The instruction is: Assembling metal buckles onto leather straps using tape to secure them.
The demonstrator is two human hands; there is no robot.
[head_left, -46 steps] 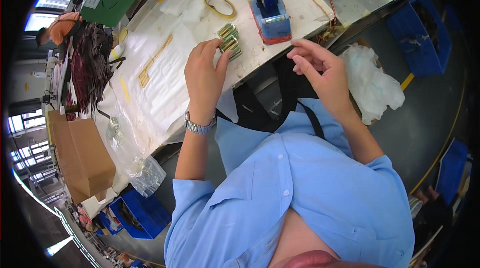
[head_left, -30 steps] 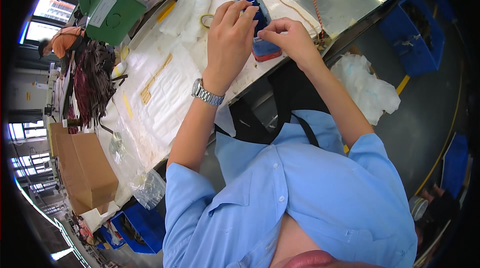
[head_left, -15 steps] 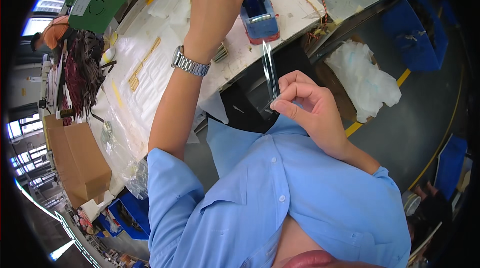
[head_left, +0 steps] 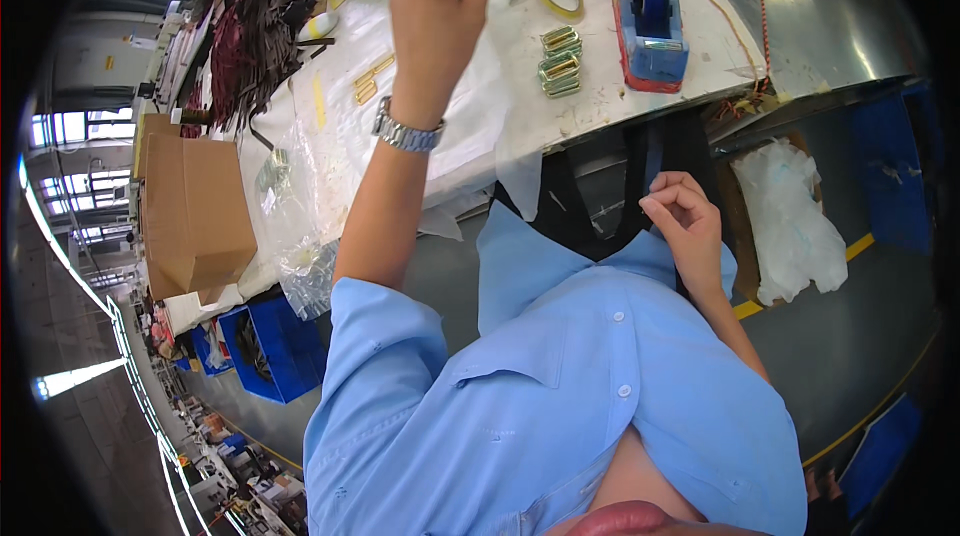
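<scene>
My left hand [head_left: 440, 21], with a metal watch on its wrist, hovers over the white-covered table, thumb and fingers curled together. What it pinches, if anything, cannot be made out. My right hand [head_left: 688, 226] is in front of the table's near edge, its thumb and forefinger pinched together; I cannot make out a strip between them. Between the hands, on the tabletop, lie several gold rectangular buckles [head_left: 560, 63] in small stacks with a clear sheen. A blue tape dispenser [head_left: 660, 58] with a red base stands right of them. Loose gold buckles [head_left: 373, 81] lie left of my left wrist.
A yellow tape ring [head_left: 577, 8] lies behind the stacks. A cardboard box [head_left: 195, 211] and dark strips [head_left: 255, 61] are at left, with a person in orange beyond. Blue bins [head_left: 275, 351] stand below. A white plastic bag [head_left: 785, 216] sits in a box at right.
My view has shifted left, bringing the buckle stacks and tape ring into sight. My left hand has come away from the tape dispenser. The clear strip in my right hand no longer shows.
</scene>
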